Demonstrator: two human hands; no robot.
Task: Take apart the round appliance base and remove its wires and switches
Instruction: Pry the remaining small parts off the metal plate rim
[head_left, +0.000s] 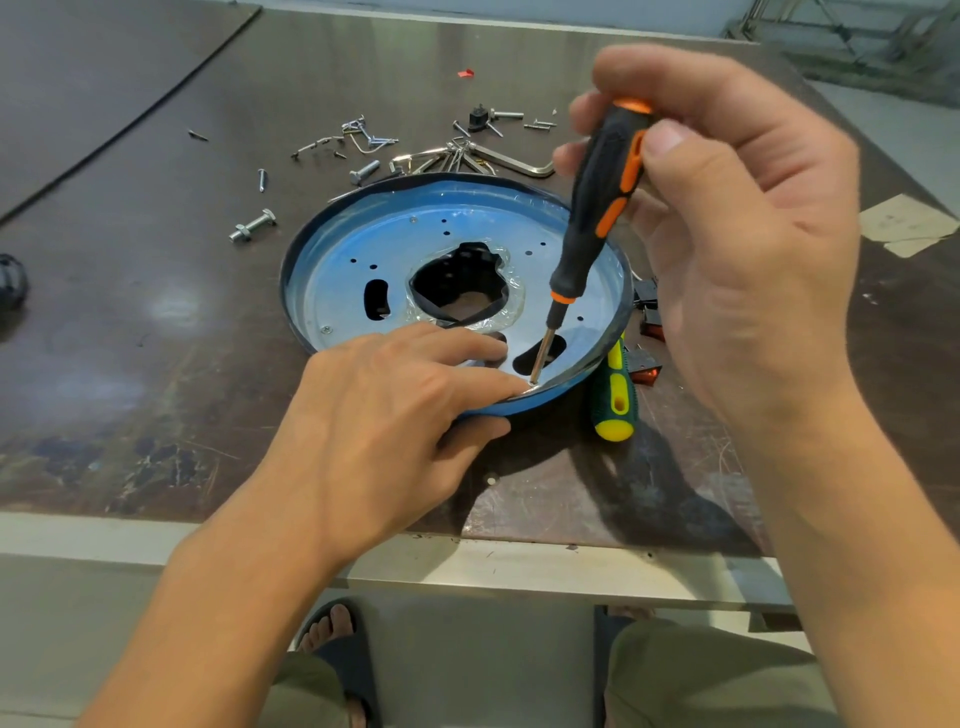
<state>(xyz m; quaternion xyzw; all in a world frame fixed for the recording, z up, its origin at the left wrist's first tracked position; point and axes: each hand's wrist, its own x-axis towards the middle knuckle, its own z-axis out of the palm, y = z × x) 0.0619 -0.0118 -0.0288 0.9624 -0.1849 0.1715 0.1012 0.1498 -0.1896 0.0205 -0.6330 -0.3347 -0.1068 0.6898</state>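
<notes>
The round appliance base, a shiny blue metal dish with holes and a dark central opening, lies on the worktable. My left hand holds its near rim, fingers lying inside the dish and thumb curled under the edge. My right hand grips a black-and-orange screwdriver by the handle top. The tool stands nearly upright, its tip set at the near rim right by my left fingertips. Red rocker switches lie at the base's right side, partly hidden.
A yellow-green screwdriver lies against the base's right edge. Loose bolts, screws and clips are scattered behind the base, with a hex key. A bolt with nut lies to the left. The table's front edge is close below my hands.
</notes>
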